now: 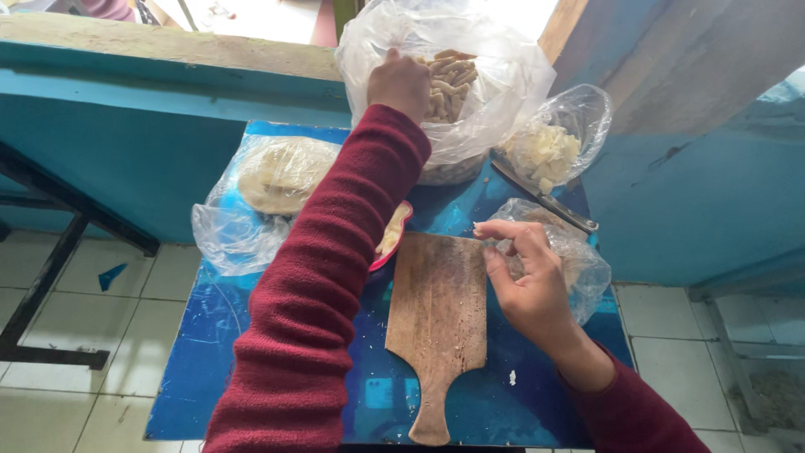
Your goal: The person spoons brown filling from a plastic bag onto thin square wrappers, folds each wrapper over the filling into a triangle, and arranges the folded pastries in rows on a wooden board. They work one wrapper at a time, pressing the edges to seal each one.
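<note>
My left hand (401, 81) reaches into a large clear plastic bag (495, 92) at the back of the small blue table (210, 335), fingers down among several pale finger-shaped dough pieces (451, 84); what it grips is hidden. My right hand (524, 281) rests at the right edge of a worn wooden cutting board (436, 319), fingers curled loosely against a small clear bag (583, 268). Both arms wear dark red sleeves.
A bag with a flat round of dough (281, 172) lies at the left. Another bag of pale chunks (549, 151) sits at the back right, with a knife (545, 200) beside it. A pink dish (392, 235) peeks from under my left arm. Tiled floor surrounds the table.
</note>
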